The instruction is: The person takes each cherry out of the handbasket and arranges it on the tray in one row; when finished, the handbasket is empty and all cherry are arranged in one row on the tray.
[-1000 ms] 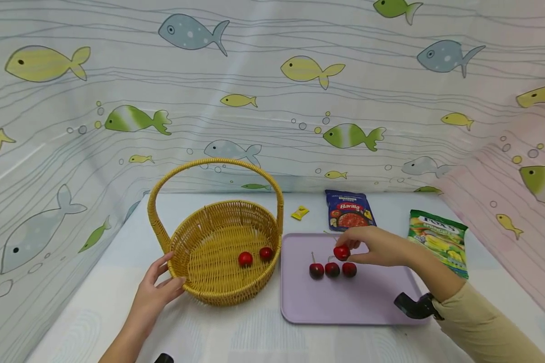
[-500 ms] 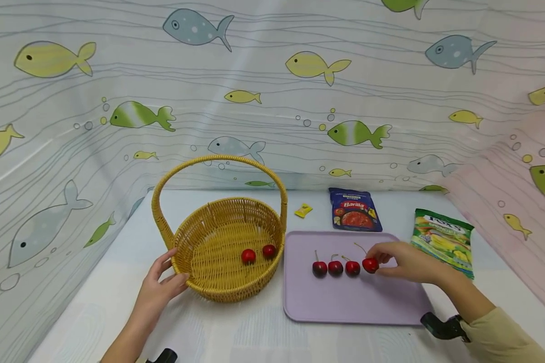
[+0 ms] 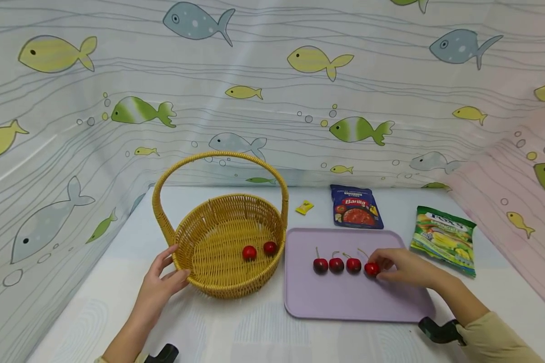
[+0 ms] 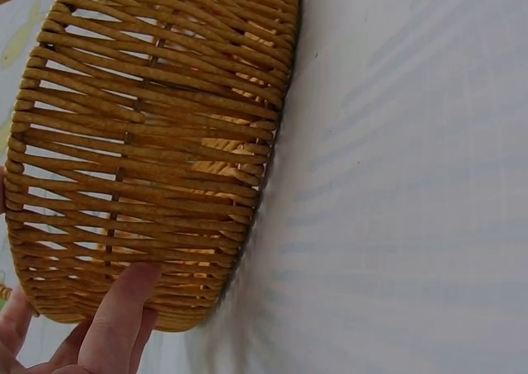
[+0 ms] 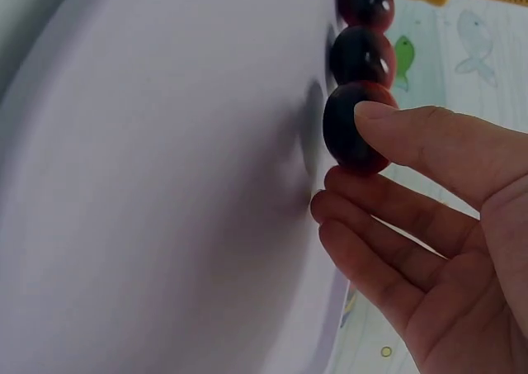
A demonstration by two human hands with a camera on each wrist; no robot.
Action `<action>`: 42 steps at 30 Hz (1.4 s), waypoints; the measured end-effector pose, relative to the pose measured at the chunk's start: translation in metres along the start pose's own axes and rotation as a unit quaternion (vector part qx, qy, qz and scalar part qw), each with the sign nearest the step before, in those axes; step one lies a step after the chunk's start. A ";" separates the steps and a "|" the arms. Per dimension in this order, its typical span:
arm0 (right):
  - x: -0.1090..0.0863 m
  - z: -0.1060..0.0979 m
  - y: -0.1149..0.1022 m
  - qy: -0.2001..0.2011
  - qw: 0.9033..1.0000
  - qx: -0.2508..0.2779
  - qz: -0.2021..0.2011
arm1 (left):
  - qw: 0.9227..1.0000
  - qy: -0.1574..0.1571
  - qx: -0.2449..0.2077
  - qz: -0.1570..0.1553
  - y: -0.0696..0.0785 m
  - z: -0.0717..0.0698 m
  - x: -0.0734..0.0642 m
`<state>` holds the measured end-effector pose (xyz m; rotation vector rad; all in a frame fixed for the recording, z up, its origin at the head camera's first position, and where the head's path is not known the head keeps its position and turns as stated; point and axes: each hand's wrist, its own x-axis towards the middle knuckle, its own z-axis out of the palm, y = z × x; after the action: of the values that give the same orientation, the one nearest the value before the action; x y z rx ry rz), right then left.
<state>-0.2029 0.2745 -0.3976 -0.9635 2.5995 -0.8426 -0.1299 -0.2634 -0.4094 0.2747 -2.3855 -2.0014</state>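
My left hand [image 3: 160,277] holds the near left side of the yellow wicker basket [image 3: 229,290]. In the left wrist view a finger [image 4: 124,316] lies against the woven outer wall. Two red cherries, one [image 3: 249,253] left of the other [image 3: 270,248], lie inside. On the lilac tray [image 3: 345,302] stand dark red cherries in a row, including a left one [image 3: 320,265], a second [image 3: 336,265] and a third [image 3: 353,265]. My right hand [image 3: 404,267] pinches the cherry [image 3: 371,269] at the row's right end. In the right wrist view its thumb [image 5: 412,130] presses that cherry.
A blue Barilla pouch [image 3: 356,207] lies behind the tray, and a small yellow wrapped candy [image 3: 305,207] is left of it. The green Fox's bag [image 3: 444,239] lies right of the tray. The basket's tall handle [image 3: 222,154] arches up. Fish-printed cloth surrounds the table.
My right hand has carried the cherry rightward and down to the right end of the row on the tray. My left hand stays on the basket. The head view has shifted slightly.
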 end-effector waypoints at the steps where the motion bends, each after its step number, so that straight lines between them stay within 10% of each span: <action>1: 0.001 0.000 0.000 0.000 1.000 -0.001 0.005 | 1.000 0.000 0.000 0.002 -0.001 0.000 0.001; 27: 0.008 -0.023 -0.014 0.023 0.997 -0.059 0.040 | 1.000 0.005 0.013 0.009 -0.014 -0.002 0.009; 42: 0.062 -0.053 -0.082 0.009 0.993 -0.101 -0.066 | 1.000 0.006 0.012 -0.001 -0.011 -0.002 0.007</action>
<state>-0.2283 0.2062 -0.3078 -1.1985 2.7004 -0.6283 -0.1352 -0.2681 -0.4207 0.2894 -2.4046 -1.9660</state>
